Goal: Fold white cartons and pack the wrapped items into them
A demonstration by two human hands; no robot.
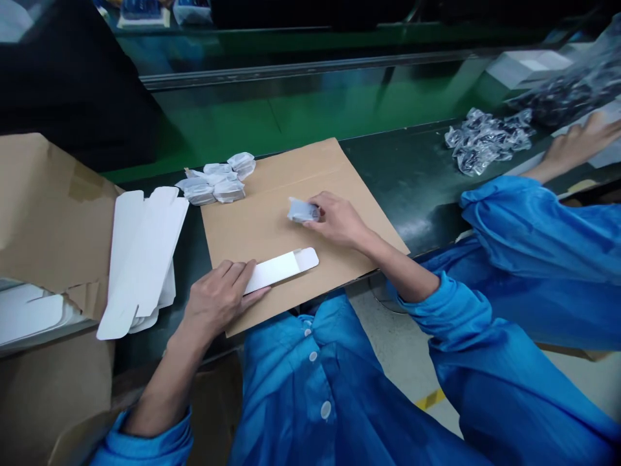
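Left hand [220, 299] pressing flat on a folded white cardboard carton [281, 268], right hand [338, 220] pinching a small clear-wrapped packet [301, 210], both over a brown cardboard sheet [272, 194]

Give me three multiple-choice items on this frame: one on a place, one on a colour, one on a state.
1. Where does the flat white box lie?
A. on the cardboard sheet
B. on the floor
C. on the green belt

2. What colour are the sleeves?
A. red
B. blue
C. white

3. What is the right hand doing?
A. resting empty
B. pinching a small packet
C. gripping scissors

Key: 1 A, box rests on it under the left hand; 2 B, plainly blue; 3 B, fingers close on the packet.
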